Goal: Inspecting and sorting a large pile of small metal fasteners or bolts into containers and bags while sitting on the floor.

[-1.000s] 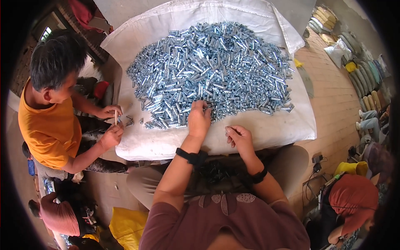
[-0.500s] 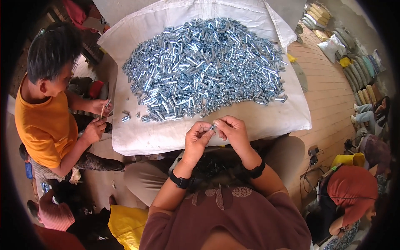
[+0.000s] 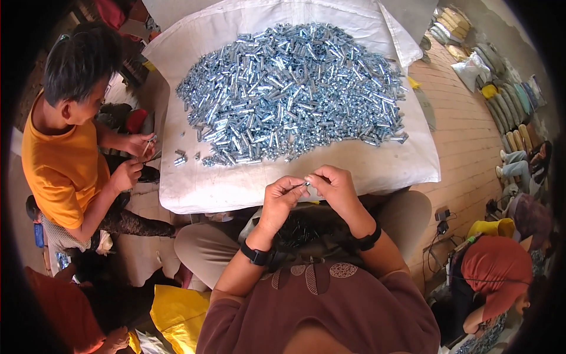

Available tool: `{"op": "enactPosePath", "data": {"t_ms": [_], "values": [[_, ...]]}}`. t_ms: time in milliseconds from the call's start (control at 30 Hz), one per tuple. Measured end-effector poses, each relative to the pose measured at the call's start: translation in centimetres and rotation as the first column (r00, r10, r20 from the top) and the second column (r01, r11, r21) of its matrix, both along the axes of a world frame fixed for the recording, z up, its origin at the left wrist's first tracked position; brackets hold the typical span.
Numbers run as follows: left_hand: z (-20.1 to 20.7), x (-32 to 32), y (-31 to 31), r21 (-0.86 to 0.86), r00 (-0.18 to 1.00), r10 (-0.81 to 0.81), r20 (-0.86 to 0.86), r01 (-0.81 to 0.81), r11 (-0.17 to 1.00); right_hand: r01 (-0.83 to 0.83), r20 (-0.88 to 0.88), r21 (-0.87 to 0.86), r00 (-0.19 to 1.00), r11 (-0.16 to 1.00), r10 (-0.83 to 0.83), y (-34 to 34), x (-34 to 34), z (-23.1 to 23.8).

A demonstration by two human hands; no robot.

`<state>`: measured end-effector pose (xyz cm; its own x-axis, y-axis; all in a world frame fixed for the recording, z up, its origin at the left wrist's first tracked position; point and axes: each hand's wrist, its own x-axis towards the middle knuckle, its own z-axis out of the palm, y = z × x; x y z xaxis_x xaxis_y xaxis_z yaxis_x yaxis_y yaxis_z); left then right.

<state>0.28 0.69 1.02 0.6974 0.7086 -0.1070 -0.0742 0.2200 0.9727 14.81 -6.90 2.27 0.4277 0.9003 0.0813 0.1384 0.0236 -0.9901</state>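
My left hand (image 3: 280,196) and my right hand (image 3: 335,187) meet in front of the near edge of the cloth-covered table. Between their fingertips is a small metal part (image 3: 306,183), pinched from both sides; fingers hide most of it, so its exact shape cannot be made out. Beyond my hands, a broad heap of shiny metal sleeves and small fittings (image 3: 289,94) covers much of the white cloth (image 3: 407,168). A few loose metal pieces (image 3: 180,158) lie at the heap's near left. Below my hands, a dark lap area (image 3: 298,227) holds some thin, blurry pieces.
At the left, a person in an orange shirt (image 3: 65,177) works small pieces in both hands. A yellow bag (image 3: 177,315) lies at lower left, beside a person in red (image 3: 65,307). Another red-shirted person (image 3: 495,268) bends at the right. Filled sacks (image 3: 501,106) line the wall.
My hands have come slightly nearer, still pinching the small part. The orange-shirted person's hands have shifted up a little. At lower left, a person in red has come further into view.
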Motion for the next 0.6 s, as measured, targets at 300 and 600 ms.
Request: {"op": "enactPosePath", "data": {"t_ms": [300,600], "values": [[-0.4,-0.6,-0.3,-0.151,0.996,-0.075,0.047,0.081,0.985,-0.417,-0.785,-0.017,0.568,0.909,0.246,-0.4,1.0,-2.7],[-1.4,-1.3,0.3,-0.187,0.991,-0.102,0.084,0.116,0.975,-0.548,-0.872,0.094,0.358,0.831,0.334,0.4,0.8,-4.3]]}}
